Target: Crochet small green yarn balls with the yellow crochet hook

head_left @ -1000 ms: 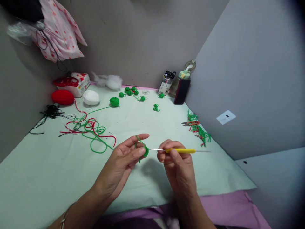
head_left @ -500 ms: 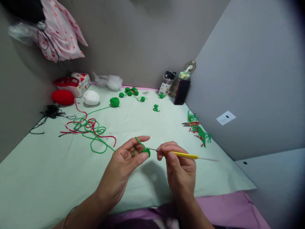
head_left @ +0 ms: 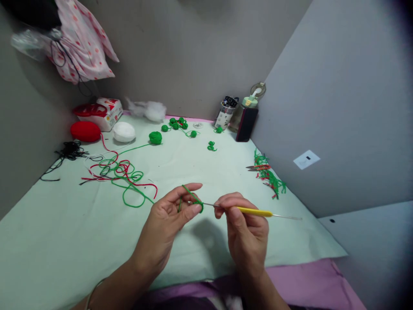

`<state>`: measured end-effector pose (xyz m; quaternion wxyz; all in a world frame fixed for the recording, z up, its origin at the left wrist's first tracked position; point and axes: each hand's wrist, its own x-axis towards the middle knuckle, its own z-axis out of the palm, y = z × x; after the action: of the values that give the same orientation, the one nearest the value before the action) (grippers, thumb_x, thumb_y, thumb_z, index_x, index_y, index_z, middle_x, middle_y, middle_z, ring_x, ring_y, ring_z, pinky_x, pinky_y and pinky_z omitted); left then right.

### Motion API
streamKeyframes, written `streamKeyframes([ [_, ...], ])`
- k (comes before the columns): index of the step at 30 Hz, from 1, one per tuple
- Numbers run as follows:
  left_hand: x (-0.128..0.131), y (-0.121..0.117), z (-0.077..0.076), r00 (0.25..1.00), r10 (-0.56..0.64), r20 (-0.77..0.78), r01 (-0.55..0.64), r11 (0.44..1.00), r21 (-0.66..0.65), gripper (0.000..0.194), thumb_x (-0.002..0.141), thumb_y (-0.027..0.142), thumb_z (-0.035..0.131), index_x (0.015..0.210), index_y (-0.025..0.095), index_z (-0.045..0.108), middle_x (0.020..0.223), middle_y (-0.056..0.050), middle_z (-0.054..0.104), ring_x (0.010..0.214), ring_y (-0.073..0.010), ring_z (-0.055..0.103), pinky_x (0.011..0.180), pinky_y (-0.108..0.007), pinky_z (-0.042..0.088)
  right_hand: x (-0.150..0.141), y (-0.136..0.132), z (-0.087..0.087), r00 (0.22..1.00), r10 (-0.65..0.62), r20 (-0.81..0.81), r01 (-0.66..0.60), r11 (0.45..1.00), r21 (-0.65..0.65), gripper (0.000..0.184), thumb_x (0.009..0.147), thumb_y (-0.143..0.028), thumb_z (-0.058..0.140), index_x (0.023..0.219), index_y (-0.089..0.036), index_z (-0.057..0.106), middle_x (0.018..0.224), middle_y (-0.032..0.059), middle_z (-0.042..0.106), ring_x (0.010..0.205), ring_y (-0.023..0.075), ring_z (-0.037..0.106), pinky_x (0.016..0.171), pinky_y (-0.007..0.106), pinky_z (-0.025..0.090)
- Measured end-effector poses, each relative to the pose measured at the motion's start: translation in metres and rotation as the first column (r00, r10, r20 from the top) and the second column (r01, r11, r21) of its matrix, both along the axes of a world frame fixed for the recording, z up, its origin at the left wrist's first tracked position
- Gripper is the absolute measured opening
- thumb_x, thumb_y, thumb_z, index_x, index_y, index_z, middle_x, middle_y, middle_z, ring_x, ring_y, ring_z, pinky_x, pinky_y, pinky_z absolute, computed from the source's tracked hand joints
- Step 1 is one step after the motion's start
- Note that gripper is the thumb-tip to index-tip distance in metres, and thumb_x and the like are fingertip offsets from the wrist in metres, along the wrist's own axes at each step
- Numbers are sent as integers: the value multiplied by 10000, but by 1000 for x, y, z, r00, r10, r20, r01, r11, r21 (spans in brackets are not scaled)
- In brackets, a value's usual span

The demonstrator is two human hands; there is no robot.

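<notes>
My left hand [head_left: 167, 221] pinches a small green crochet piece [head_left: 201, 207] between thumb and fingers, and green yarn [head_left: 191, 193] runs over its raised index finger. In my right hand [head_left: 244, 230] is a crochet hook [head_left: 254, 211] with a yellow handle and metal at both ends, gripped like a pen. The hook's left tip meets the edge of the green piece; the fingers partly hide the stitches. A strand trails from my left hand back to the loose loops of green yarn [head_left: 133, 206] on the cloth.
Red [head_left: 85, 131], white [head_left: 124, 132] and green yarn balls [head_left: 155, 137] lie at the back left. Several small green crocheted balls [head_left: 175, 125] sit at the back. Thread snips [head_left: 260, 168] rest on yarn scraps [head_left: 272, 183] at right. A phone [head_left: 247, 125] leans against a bottle [head_left: 250, 102].
My right hand has shifted slightly right with the crochet hook, drawing its tip toward the edge of the green piece. My left hand has barely moved.
</notes>
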<state>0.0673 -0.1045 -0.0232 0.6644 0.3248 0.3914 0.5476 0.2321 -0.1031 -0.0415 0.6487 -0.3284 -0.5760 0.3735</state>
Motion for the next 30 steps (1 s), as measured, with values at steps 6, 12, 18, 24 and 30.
streamKeyframes([
  [6,3,-1,-3,1000,0,4,0,1000,2,357,819,281,910,1160,329,819,781,54,655,780,-104,565,776,-221,444,-3,-11,0,907,-251,339,141,938,316,361,981,2,576,1183,-237,754,1019,57,751,934,177,701,767,308,585],
  [12,6,-2,1,994,-46,104,52,997,-57,451,807,261,917,1238,287,788,826,39,682,854,-114,586,852,-243,445,-7,-10,-3,907,-258,334,141,931,336,406,968,24,588,1217,-249,757,1084,65,763,979,178,735,784,297,618],
  [18,5,0,5,981,-84,173,106,987,-120,706,781,246,935,1429,261,656,824,47,691,843,-123,595,923,-291,427,-8,-7,-8,985,-76,153,48,984,174,328,1034,-92,589,1203,-295,784,1137,50,799,1080,184,726,882,320,612],
  [24,3,0,8,976,-134,172,151,984,-92,850,838,242,883,1581,239,471,864,27,738,908,-150,632,1034,-345,394,-9,3,-6,979,99,-177,-110,993,-51,169,1050,-281,640,1041,-291,808,1022,3,812,798,107,696,739,234,592],
  [30,2,-1,6,992,-85,90,91,993,-73,708,809,282,906,1460,297,628,861,47,662,867,-140,562,960,-319,404,-2,8,1,949,193,-251,-226,968,-111,199,1072,-330,601,1020,-246,774,965,13,824,725,92,730,708,217,603],
])
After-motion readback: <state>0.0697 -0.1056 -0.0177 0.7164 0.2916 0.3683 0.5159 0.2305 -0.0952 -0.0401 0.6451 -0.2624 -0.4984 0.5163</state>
